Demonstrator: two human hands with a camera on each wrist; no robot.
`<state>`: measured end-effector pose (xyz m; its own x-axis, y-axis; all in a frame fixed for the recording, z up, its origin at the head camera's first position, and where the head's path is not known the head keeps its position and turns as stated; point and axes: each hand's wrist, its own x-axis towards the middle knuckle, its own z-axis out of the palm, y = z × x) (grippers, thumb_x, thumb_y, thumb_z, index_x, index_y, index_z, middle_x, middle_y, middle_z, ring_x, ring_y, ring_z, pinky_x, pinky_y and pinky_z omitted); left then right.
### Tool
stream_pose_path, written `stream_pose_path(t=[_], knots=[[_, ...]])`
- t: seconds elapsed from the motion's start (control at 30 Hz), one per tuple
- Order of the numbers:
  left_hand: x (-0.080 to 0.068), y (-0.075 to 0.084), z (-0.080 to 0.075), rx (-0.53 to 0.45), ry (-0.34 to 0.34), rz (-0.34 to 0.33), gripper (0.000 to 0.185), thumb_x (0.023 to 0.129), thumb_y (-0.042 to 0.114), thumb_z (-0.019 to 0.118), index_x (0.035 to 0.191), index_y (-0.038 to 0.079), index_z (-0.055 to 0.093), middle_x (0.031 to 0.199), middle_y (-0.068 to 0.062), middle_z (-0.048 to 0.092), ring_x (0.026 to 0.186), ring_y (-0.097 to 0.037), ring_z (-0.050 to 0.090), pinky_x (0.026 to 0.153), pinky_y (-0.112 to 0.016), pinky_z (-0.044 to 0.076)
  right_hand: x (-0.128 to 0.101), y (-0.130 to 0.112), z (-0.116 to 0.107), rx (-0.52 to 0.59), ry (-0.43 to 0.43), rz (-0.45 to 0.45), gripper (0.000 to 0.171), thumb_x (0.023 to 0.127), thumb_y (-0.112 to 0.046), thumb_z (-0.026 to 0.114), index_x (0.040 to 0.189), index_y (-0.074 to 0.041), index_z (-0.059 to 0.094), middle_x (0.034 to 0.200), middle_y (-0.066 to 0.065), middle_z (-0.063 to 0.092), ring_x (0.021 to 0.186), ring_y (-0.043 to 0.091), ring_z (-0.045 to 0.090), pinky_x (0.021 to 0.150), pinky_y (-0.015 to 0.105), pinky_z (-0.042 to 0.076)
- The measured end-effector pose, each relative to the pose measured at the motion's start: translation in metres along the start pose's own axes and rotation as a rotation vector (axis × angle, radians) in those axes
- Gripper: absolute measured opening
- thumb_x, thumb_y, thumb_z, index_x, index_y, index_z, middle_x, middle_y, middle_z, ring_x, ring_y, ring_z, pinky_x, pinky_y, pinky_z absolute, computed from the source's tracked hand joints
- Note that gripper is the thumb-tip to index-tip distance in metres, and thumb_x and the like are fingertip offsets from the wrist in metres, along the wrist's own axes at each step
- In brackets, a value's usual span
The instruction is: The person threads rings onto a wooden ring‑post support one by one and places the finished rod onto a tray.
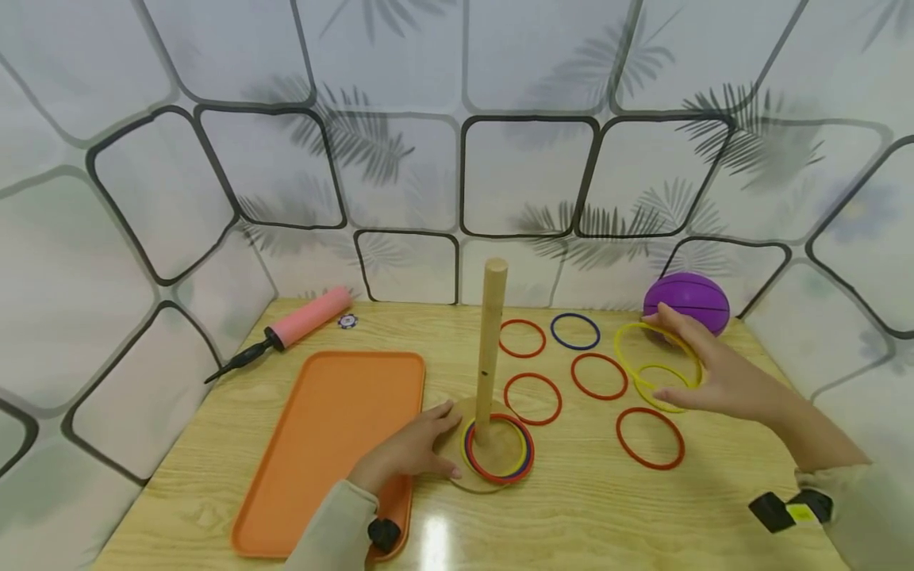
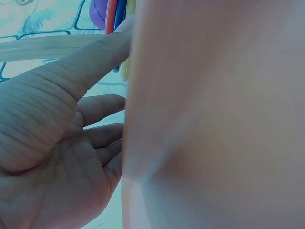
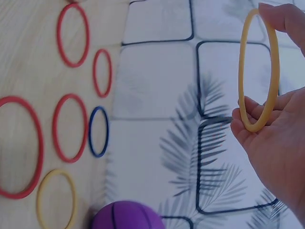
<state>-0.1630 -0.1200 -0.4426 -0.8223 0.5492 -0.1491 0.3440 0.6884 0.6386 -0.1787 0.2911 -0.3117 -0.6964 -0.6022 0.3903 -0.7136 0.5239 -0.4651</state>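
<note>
A wooden peg stand (image 1: 491, 333) rises from a round base (image 1: 493, 476), and red, yellow and blue rings (image 1: 500, 474) lie stacked around the peg. My left hand (image 1: 417, 448) grips the base's left rim, thumb at the front and fingers on top; in the left wrist view the palm (image 2: 52, 133) lies against the blurred base (image 2: 214, 114). My right hand (image 1: 685, 361) holds a large yellow ring (image 1: 618, 349) above the table to the right, pinched between fingertip and thumb (image 3: 286, 19). That held yellow ring (image 3: 243, 71) stands upright in the right wrist view.
Loose rings lie right of the stand: three red ones (image 1: 532, 398), (image 1: 599, 375), (image 1: 650, 438), a small yellow one (image 1: 660, 386), a blue one (image 1: 575, 331). A purple ball (image 1: 687, 301) sits by the back wall. An orange tray (image 1: 336, 444) and pink pump (image 1: 300, 327) lie left.
</note>
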Motion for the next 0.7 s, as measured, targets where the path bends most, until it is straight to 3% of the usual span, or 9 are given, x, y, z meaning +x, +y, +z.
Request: stream_pose_path(t=[0.27, 0.5, 0.6, 0.7], knots=[[0.0, 0.001, -0.001, -0.005, -0.005, -0.005, 0.085, 0.076, 0.03, 0.079, 0.144, 0.0, 0.038, 0.154, -0.019, 0.022, 0.14, -0.038, 0.021, 0.109, -0.051, 0.026, 0.034, -0.019, -0.009, 0.218, -0.054, -0.175, 0.11, 0.063, 0.022, 0.073, 0.15, 0.003, 0.007, 0.147, -0.001, 0.033, 0.137, 0.003, 0.026, 0.103, 0.009, 0.027], [-0.002, 0.001, -0.001, -0.008, 0.0, -0.003, 0.085, 0.076, 0.029, 0.079, 0.144, -0.001, 0.038, 0.153, -0.02, 0.022, 0.14, -0.038, 0.021, 0.109, -0.052, 0.025, 0.063, -0.04, -0.021, 0.258, -0.127, -0.235, 0.109, 0.067, 0.022, 0.07, 0.151, 0.001, 0.004, 0.149, 0.001, 0.031, 0.139, 0.009, 0.025, 0.107, 0.013, 0.024], [-0.001, 0.0, -0.001, -0.004, 0.002, -0.001, 0.085, 0.076, 0.03, 0.079, 0.144, 0.0, 0.038, 0.153, -0.02, 0.022, 0.14, -0.038, 0.021, 0.109, -0.051, 0.026, 0.074, -0.048, -0.026, 0.258, -0.121, -0.27, 0.107, 0.066, 0.023, 0.069, 0.151, 0.002, 0.008, 0.147, 0.003, 0.034, 0.133, 0.009, 0.032, 0.089, 0.012, 0.04], [0.0, 0.0, -0.001, -0.001, -0.001, -0.001, 0.085, 0.076, 0.031, 0.079, 0.144, 0.001, 0.038, 0.154, -0.019, 0.022, 0.14, -0.037, 0.021, 0.11, -0.05, 0.026, 0.085, -0.054, -0.031, 0.256, -0.116, -0.305, 0.105, 0.065, 0.023, 0.067, 0.151, 0.002, 0.01, 0.147, 0.005, 0.038, 0.132, 0.011, 0.034, 0.088, 0.013, 0.041]])
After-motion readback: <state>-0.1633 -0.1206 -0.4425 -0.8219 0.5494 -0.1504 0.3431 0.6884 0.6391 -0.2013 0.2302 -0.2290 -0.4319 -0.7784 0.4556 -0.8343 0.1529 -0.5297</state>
